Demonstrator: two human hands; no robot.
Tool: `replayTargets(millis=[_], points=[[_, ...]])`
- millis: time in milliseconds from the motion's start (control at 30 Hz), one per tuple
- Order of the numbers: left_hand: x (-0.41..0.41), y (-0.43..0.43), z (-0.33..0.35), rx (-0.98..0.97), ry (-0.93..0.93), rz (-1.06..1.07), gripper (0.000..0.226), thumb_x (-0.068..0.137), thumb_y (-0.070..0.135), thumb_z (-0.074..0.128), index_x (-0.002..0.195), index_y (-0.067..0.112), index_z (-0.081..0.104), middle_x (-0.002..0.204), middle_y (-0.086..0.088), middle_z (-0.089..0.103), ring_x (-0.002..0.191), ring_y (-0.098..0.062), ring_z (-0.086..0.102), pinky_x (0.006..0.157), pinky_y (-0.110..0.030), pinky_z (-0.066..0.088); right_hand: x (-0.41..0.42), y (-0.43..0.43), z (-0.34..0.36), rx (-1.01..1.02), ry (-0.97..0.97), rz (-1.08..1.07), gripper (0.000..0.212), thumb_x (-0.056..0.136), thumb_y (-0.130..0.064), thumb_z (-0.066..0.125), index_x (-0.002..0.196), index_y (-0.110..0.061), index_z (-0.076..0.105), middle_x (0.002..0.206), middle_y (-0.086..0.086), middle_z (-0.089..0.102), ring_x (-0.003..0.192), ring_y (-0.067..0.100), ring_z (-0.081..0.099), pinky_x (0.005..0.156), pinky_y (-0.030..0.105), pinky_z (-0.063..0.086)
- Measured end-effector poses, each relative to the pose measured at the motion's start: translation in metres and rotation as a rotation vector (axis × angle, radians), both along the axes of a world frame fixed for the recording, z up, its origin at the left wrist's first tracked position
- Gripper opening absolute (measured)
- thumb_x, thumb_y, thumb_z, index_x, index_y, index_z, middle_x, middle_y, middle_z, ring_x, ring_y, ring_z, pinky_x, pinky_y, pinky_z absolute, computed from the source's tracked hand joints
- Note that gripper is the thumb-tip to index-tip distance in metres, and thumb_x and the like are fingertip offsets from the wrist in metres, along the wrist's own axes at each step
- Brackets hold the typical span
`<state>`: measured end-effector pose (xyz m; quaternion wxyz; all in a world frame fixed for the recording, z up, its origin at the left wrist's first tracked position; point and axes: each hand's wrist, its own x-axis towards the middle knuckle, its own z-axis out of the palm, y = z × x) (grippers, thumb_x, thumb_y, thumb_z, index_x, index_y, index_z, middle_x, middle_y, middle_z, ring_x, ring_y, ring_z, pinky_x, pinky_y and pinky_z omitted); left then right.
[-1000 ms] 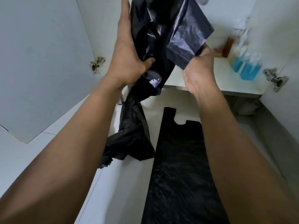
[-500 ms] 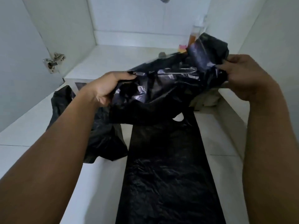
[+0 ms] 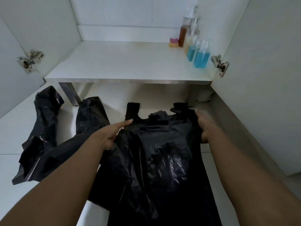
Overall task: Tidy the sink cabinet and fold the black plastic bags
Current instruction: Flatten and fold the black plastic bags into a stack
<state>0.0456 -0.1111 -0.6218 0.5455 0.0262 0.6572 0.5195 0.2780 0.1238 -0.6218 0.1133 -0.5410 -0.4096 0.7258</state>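
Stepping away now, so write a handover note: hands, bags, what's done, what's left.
Left hand: open, fingers straight, pressing the left edge of the spread bag.
Right hand: open, lying along that bag's right edge.
The spread bag lies wrinkled on the floor; crumpled bags lie to its left.
Bottles stand together at the right rear of the shelf.
Done: one bag laid out.
Left: smooth and fold it, then the crumpled bags; none looks folded yet.
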Motion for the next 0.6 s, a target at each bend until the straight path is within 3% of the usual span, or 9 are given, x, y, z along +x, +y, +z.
replayTargets(millis=[67, 133, 233, 300, 400, 533, 600], points=[[0.005, -0.001, -0.019, -0.161, 0.072, -0.05, 0.052, 0.077, 0.025, 0.084, 0.117, -0.006, 0.069, 0.107, -0.022, 0.074, 0.096, -0.035, 0.072, 0.093, -0.048, 0.056, 0.002, 0.001, -0.025, -0.032, 0.021, 0.029, 0.067, 0.089, -0.07, 0.048, 0.111, -0.013, 0.075, 0.106, 0.016, 0.074, 0.097, 0.03, 0.07, 0.085, 0.036, 0.054], [0.004, -0.001, -0.034, -0.201, 0.152, 0.013, 0.065, 0.079, 0.01, 0.083, 0.137, -0.005, 0.055, 0.116, -0.024, 0.07, 0.1, -0.038, 0.07, 0.089, -0.047, 0.058, 0.006, 0.006, -0.044, -0.008, -0.064, 0.073, 0.058, 0.083, -0.057, 0.064, 0.121, -0.014, 0.07, 0.11, 0.015, 0.073, 0.099, 0.031, 0.07, 0.085, 0.038, 0.056], [0.0, 0.003, -0.043, -0.141, 0.236, 0.095, 0.09, 0.084, -0.007, 0.073, 0.158, 0.013, 0.025, 0.14, -0.023, 0.053, 0.109, -0.039, 0.063, 0.083, -0.044, 0.057, 0.013, 0.014, -0.054, 0.101, -0.229, 0.181, 0.062, 0.069, -0.037, 0.078, 0.124, -0.011, 0.064, 0.11, 0.014, 0.072, 0.099, 0.034, 0.069, 0.082, 0.043, 0.057], [-0.001, 0.006, -0.051, -0.099, 0.241, 0.107, 0.088, 0.087, -0.012, 0.066, 0.158, 0.021, 0.027, 0.142, -0.019, 0.054, 0.107, -0.036, 0.064, 0.079, -0.041, 0.057, 0.011, 0.02, -0.051, 0.27, -0.221, 0.143, 0.058, 0.077, -0.023, 0.077, 0.13, -0.017, 0.057, 0.118, 0.009, 0.067, 0.102, 0.03, 0.065, 0.081, 0.041, 0.055], [-0.002, 0.006, -0.06, -0.034, 0.224, 0.089, 0.08, 0.089, -0.017, 0.056, 0.152, 0.028, 0.038, 0.129, -0.014, 0.065, 0.101, -0.032, 0.068, 0.077, -0.038, 0.058, 0.002, 0.03, -0.047, 0.385, -0.045, 0.008, 0.067, 0.089, -0.006, 0.067, 0.147, -0.023, 0.038, 0.134, 0.009, 0.058, 0.109, 0.026, 0.062, 0.085, 0.039, 0.055], [0.005, 0.009, -0.069, -0.053, 0.31, 0.065, 0.061, 0.088, -0.021, 0.052, 0.136, 0.016, 0.06, 0.122, -0.017, 0.067, 0.09, -0.025, 0.067, 0.077, -0.032, 0.056, -0.006, 0.032, -0.052, 0.543, -0.13, 0.063, 0.074, 0.094, -0.016, 0.067, 0.154, -0.018, 0.025, 0.146, 0.012, 0.049, 0.125, 0.027, 0.054, 0.103, 0.037, 0.046], [0.009, 0.009, -0.075, -0.059, 0.32, 0.111, 0.055, 0.088, -0.019, 0.057, 0.134, 0.01, 0.061, 0.123, -0.017, 0.066, 0.088, -0.022, 0.067, 0.074, -0.028, 0.056, -0.009, 0.03, -0.053, 0.553, -0.115, 0.02, 0.082, 0.094, -0.025, 0.067, 0.157, -0.021, 0.015, 0.151, 0.008, 0.043, 0.131, 0.026, 0.048, 0.106, 0.036, 0.042]])
